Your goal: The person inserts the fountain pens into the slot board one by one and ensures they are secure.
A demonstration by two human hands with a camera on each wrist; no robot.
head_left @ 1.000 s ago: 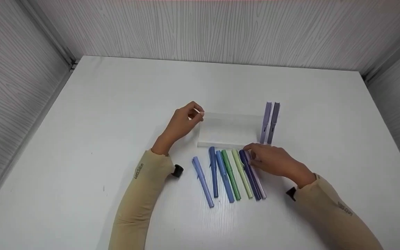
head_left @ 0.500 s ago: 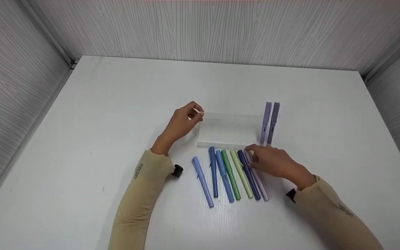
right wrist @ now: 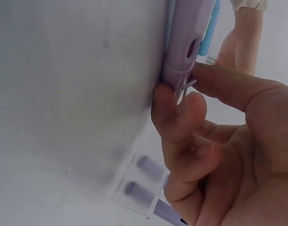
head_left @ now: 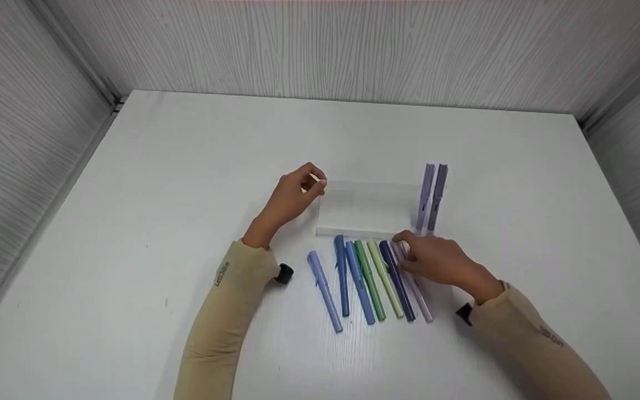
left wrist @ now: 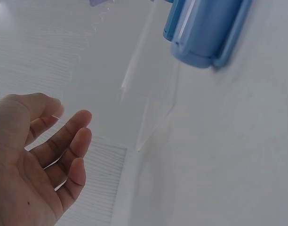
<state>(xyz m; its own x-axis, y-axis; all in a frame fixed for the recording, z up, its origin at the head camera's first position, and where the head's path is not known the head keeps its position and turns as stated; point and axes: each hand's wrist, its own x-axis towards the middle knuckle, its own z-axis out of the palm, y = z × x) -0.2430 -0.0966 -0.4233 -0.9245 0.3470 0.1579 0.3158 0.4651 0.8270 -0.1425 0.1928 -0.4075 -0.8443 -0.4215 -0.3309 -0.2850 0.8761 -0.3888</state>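
A clear plastic pen stand [head_left: 365,214] sits mid-table, and two purple pens [head_left: 437,197] lean upright in its right end. At its upper left corner my left hand [head_left: 293,193] pinches the edge between thumb and forefinger; the other fingers curve loosely in the left wrist view. In front of the stand my right hand [head_left: 434,256] pinches the cap end of a light purple pen [head_left: 421,303], with the thumb and fingers around it in the right wrist view. A dark purple pen [head_left: 400,286] lies close to its left.
Further left on the white table [head_left: 231,144] lie a pale green pen [head_left: 385,278], a green pen [head_left: 371,280], two blue pens [head_left: 342,278] and a periwinkle pen [head_left: 325,291]. A grey wood-grain panel [head_left: 320,50] stands behind the table.
The lower end of the light purple pen has swung slightly right, away from the dark purple pen. My right hand has shifted slightly; my left hand stays at the stand's corner.
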